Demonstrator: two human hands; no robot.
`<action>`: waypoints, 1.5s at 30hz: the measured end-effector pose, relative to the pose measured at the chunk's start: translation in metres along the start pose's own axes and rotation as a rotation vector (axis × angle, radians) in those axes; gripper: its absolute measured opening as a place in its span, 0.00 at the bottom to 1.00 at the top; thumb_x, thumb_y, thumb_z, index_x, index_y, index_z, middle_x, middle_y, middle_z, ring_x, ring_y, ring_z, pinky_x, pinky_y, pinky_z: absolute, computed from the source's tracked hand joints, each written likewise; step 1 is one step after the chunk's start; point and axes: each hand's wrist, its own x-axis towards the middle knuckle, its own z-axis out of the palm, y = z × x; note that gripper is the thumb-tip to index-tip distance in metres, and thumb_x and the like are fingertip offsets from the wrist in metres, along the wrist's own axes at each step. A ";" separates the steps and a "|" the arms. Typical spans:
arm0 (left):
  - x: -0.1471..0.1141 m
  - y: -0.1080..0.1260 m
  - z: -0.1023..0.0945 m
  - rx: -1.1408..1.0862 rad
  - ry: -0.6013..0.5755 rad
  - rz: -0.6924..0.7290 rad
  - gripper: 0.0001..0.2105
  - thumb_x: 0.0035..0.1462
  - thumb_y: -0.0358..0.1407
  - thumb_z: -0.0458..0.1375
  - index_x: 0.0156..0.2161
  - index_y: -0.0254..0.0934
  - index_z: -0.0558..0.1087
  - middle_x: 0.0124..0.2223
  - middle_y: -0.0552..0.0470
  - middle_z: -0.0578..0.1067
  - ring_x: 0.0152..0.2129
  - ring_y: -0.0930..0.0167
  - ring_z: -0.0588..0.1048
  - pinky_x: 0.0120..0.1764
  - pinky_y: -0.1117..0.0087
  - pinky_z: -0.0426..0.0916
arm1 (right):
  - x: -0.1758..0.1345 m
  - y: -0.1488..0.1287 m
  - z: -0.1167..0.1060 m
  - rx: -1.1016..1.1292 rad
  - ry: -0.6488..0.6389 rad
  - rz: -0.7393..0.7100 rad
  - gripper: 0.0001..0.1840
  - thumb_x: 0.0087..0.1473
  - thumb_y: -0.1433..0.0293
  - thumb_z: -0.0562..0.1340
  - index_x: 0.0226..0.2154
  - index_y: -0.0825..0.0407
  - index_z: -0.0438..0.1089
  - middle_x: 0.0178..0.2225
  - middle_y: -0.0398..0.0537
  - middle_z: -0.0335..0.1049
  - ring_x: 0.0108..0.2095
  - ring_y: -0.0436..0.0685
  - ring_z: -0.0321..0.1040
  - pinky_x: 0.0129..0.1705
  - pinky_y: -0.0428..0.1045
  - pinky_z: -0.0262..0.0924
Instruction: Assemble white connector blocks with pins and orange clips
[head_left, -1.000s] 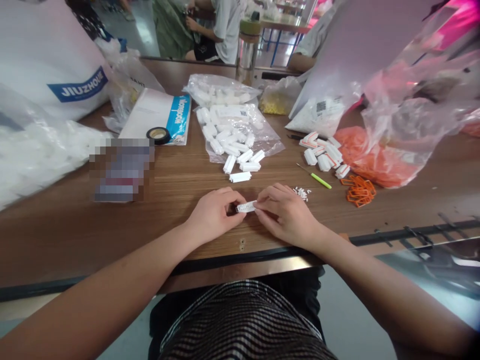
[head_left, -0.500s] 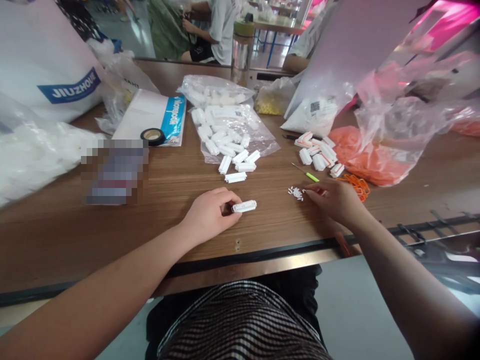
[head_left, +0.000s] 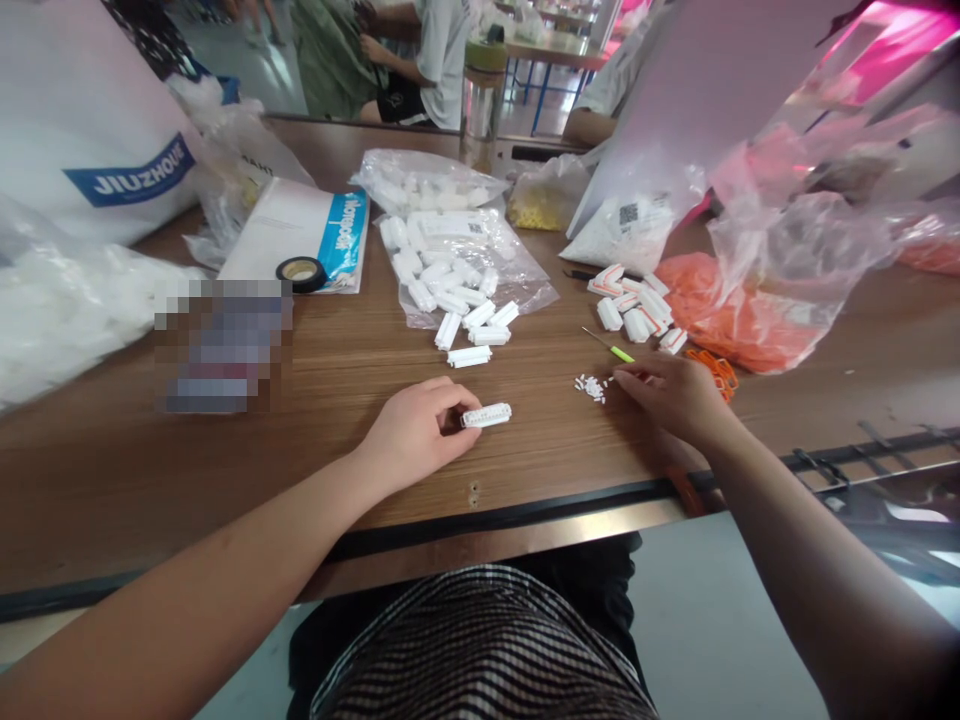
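Note:
Between the thumb and fingers of my left hand (head_left: 420, 428) is a white connector housing (head_left: 487, 414), its face with rows of small holes turned up. My right hand (head_left: 667, 392) rests on the table with its fingertips pinched together, just right of a small pile of tiny white pins (head_left: 592, 387). Whatever is between those fingertips is too small to make out. Behind the pile lies a thin pick with a green handle (head_left: 621, 354). Loose orange strips (head_left: 712, 372) lie partly hidden behind my right hand.
A clear bag (head_left: 517, 265) spills white housings at the centre. Housings with orange strips (head_left: 637, 310) lie beside a bag of orange pieces (head_left: 739, 315). Black tape (head_left: 300, 274) sits on a notebook (head_left: 262, 225), near a blurred-out object (head_left: 229, 350). A bottle (head_left: 481, 105) stands behind.
My right hand has shifted very slightly, still beside the pile. The left hand keeps the housing in nearly the same place, and the whole view has moved a little.

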 end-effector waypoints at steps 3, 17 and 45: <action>0.000 0.000 0.000 0.000 0.001 0.000 0.05 0.53 0.34 0.61 0.37 0.41 0.76 0.30 0.56 0.70 0.25 0.74 0.67 0.31 0.70 0.62 | -0.001 -0.002 0.003 0.045 0.006 0.008 0.13 0.53 0.61 0.62 0.32 0.50 0.80 0.33 0.48 0.79 0.30 0.56 0.72 0.34 0.50 0.63; 0.000 0.000 -0.001 -0.010 0.001 0.003 0.06 0.53 0.33 0.61 0.38 0.41 0.76 0.29 0.56 0.70 0.25 0.74 0.67 0.31 0.70 0.62 | 0.001 -0.001 0.000 0.120 -0.069 0.028 0.13 0.52 0.60 0.63 0.33 0.50 0.80 0.32 0.47 0.79 0.29 0.55 0.70 0.34 0.51 0.63; 0.000 0.000 0.001 -0.048 0.020 0.024 0.05 0.53 0.33 0.61 0.37 0.40 0.76 0.31 0.55 0.71 0.26 0.73 0.68 0.32 0.69 0.61 | -0.011 -0.132 0.021 0.101 -0.124 -0.561 0.10 0.60 0.69 0.58 0.30 0.51 0.72 0.30 0.46 0.70 0.34 0.55 0.65 0.41 0.54 0.54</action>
